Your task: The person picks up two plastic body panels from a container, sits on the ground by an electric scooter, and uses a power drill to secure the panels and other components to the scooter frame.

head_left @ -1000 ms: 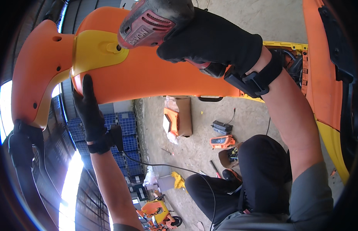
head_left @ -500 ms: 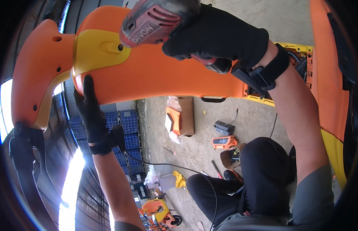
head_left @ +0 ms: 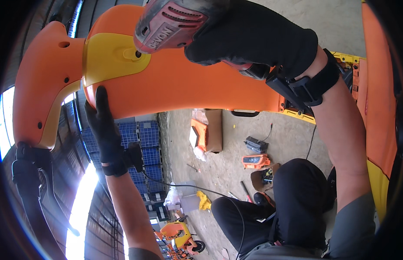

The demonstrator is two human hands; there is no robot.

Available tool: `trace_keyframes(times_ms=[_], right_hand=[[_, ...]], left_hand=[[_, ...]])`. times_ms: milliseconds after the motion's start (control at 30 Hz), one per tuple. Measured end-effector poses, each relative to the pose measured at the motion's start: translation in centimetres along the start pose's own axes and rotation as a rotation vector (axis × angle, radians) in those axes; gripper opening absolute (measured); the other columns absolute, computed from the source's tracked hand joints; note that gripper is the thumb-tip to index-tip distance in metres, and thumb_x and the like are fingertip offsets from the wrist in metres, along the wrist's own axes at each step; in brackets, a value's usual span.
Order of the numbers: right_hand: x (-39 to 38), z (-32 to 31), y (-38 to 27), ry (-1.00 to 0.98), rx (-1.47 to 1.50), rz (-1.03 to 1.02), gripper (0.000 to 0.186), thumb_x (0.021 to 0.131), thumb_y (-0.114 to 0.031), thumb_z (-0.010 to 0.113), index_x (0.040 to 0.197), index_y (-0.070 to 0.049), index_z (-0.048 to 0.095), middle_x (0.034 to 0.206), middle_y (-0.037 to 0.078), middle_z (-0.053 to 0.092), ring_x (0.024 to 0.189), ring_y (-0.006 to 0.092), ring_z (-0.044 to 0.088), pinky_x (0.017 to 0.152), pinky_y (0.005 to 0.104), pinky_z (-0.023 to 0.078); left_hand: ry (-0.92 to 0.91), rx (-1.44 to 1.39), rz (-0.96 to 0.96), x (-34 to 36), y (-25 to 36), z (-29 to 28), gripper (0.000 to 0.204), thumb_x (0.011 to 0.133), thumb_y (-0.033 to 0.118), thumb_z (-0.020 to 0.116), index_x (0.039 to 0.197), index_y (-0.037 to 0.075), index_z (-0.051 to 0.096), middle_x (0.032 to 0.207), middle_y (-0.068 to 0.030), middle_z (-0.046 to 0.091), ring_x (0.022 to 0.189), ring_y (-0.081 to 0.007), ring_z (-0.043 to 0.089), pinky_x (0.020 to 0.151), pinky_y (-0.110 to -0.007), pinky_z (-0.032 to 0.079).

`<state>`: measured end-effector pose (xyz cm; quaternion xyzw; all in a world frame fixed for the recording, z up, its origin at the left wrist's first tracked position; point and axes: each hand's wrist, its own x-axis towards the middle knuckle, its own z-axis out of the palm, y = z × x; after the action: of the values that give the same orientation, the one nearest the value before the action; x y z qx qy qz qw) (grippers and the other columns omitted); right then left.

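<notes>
My gloved right hand (head_left: 245,41) is closed round the grip of a red and black power drill (head_left: 171,24), above the orange and yellow body of a scooter. The drill's nose is at a screw hole (head_left: 137,54) in the yellow panel (head_left: 108,60); its bit is hidden from view. My gloved left hand (head_left: 104,125) grips the lower edge of the orange panel (head_left: 180,84), just below the yellow part. One finger lies along the panel's face, while the others are partly hidden behind it. Farther left is the orange handlebar cover (head_left: 41,82) with a black handlebar grip (head_left: 30,186).
On the concrete floor stand an open cardboard box (head_left: 215,130), a black unit (head_left: 255,144), an orange case (head_left: 255,161) and a small box of parts (head_left: 263,178). Blue crates (head_left: 149,147) are stacked behind. A black cable (head_left: 201,187) runs from my left wrist. Another scooter (head_left: 180,234) stands beyond.
The view has shifted slightly. My right wrist and forearm sit a little farther right, while the drill's nose stays at the same hole. My left hand keeps its place on the panel.
</notes>
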<state>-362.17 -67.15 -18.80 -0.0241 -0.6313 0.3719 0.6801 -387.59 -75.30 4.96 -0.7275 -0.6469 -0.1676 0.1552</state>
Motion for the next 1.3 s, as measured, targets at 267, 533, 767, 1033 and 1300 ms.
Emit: trace_keyframes(times_ms=[267,533,767,1033,1300], right_hand=[[0.6,-2.4,-0.5,-0.049,-0.041,0.064,0.024,0.077,-0.021,0.07,0.089,-0.002,0.063,0.068,0.005,0.063,0.052,0.0107,0.054,0.049,0.0236,0.044],[1.8,-2.2,0.4,-0.089,0.001,0.117,0.026,0.077,-0.02,0.072,0.095,-0.003,0.063,0.07,0.005,0.063,0.051,0.0082,0.052,0.048,0.0215,0.042],[2.0,-0.8,1.2,-0.095,0.139,0.202,0.03,0.078,-0.019,0.073,0.101,-0.003,0.063,0.072,0.004,0.064,0.05,0.0059,0.051,0.046,0.0196,0.041],[0.9,-1.2,-0.1,-0.037,0.317,0.433,0.034,0.078,-0.018,0.075,0.107,-0.004,0.063,0.074,0.003,0.064,0.049,0.0034,0.049,0.044,0.0174,0.039],[-7.0,-0.2,-0.6,0.172,0.571,0.653,0.026,0.078,-0.018,0.076,0.096,-0.002,0.065,0.069,0.002,0.064,0.049,0.0027,0.053,0.04,0.0163,0.038]], left_hand=[[-0.111,-0.324,-0.115,0.8,4.4,-0.6,0.045,0.098,0.025,0.051,0.136,0.003,0.043,0.124,-0.0146,0.054,0.113,-0.022,0.055,0.095,-0.033,0.044],[-0.009,-0.274,-0.051,0.3,4.8,0.3,0.048,0.096,0.039,0.055,0.123,-0.001,0.054,0.106,-0.0086,0.062,0.099,-0.0132,0.06,0.085,-0.028,0.046],[0.002,0.266,0.339,0.7,1.6,-1.4,0.046,0.097,0.033,0.054,0.125,-0.002,0.052,0.11,-0.0141,0.06,0.101,-0.0178,0.06,0.087,-0.033,0.046],[-0.06,0.22,0.342,0.8,1.2,-1.1,0.041,0.099,0.021,0.05,0.135,0.003,0.047,0.121,-0.0206,0.054,0.112,-0.0297,0.055,0.098,-0.038,0.042],[0.029,-0.18,-0.058,0.2,3.9,0.4,0.045,0.098,0.032,0.053,0.126,-0.003,0.049,0.105,-0.0131,0.062,0.098,-0.0152,0.061,0.086,-0.029,0.048]])
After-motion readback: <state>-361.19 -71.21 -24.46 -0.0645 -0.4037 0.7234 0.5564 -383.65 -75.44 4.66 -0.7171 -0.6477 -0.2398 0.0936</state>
